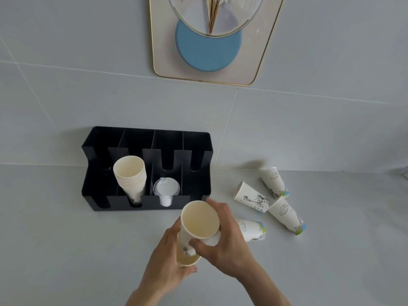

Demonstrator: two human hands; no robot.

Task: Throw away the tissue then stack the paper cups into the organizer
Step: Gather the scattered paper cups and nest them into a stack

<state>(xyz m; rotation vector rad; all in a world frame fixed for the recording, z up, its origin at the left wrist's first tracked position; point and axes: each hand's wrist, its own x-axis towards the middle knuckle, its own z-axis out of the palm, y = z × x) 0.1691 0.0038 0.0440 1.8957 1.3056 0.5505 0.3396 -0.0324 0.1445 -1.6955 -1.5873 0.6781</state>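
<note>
Both my hands hold a white paper cup (198,219) above the counter, its open mouth facing up toward me. A second cup looks nested under it. My left hand (167,259) grips the lower end from the left. My right hand (223,241) wraps the upper part from the right. The black organizer (198,142) stands against the wall just behind; a stack of several nested cups (130,180) leans in its second slot. Several loose cups lie on their sides to the right: one (251,198), one (274,182), one (287,216) and one (252,229) partly behind my right hand. No tissue is in view.
White plastic lids (166,188) sit in the organizer's third slot. A framed picture with a blue circle (209,47) hangs on the tiled wall above. The grey counter (66,239) stretches left of my hands.
</note>
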